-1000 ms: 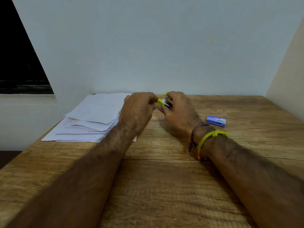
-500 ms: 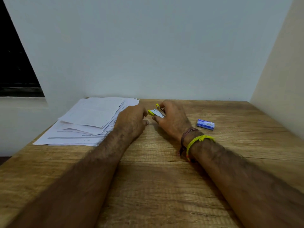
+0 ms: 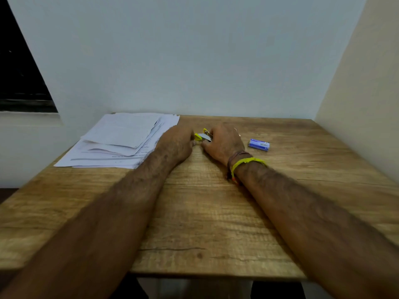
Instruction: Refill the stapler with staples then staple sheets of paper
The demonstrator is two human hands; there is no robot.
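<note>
A small yellow and silver stapler [image 3: 203,136] sits low over the wooden table [image 3: 205,212], between my two hands. My right hand [image 3: 222,143] grips its right side with curled fingers. My left hand [image 3: 178,143] meets the stapler's yellow left end with its fingertips; the fingers are hidden behind the back of the hand. A blue box of staples [image 3: 258,144] lies on the table right of my right hand. A loose stack of white paper sheets [image 3: 121,139] lies at the back left, partly under my left wrist.
The table stands in a corner, with a pale wall behind and a cream wall on the right. A dark window opening [image 3: 19,78] is at the upper left. The table's front edge runs across the bottom of the view.
Both hands and the stapler have come down closer to the table top. My view has tilted, so the table and papers sit lower in the frame.
</note>
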